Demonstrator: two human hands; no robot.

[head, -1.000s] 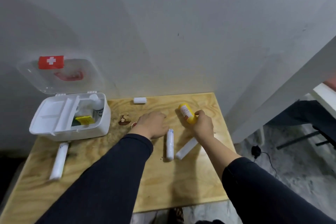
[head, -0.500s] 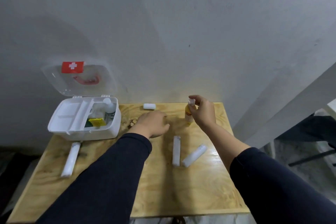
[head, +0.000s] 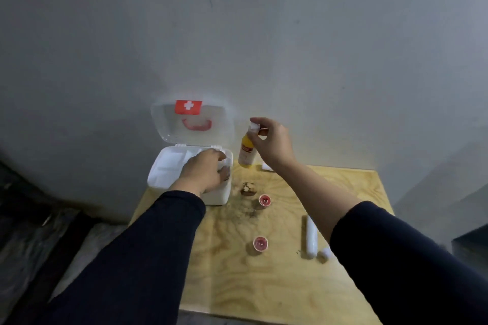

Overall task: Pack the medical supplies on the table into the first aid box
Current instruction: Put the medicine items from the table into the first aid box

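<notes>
The first aid box (head: pixel 171 166) stands open at the far left corner of the wooden table (head: pixel 277 285), its clear lid (head: pixel 192 124) raised against the wall and bearing a red sticker with a white cross (head: pixel 188 107); no words can be read on it. The left hand (head: pixel 204 173) lies palm down over the right part of the box's white tray, fingers curled loosely; whether it grips anything beneath cannot be told. Just right of the box, the right hand (head: pixel 272 141) is pinched by fingertips around the white cap of a yellow bottle (head: pixel 247 152), which hangs upright in the air above the table. The bottle's label shows a red band over white, but its print is too blurred to read. Right of the box on the table lie a small brown scrap (head: pixel 248 188) and two small red-centred round caps (head: pixel 264 200) (head: pixel 260 243). Farther right, well apart from the box, a long white tube (head: pixel 311 236) lies beside the right forearm.
</notes>
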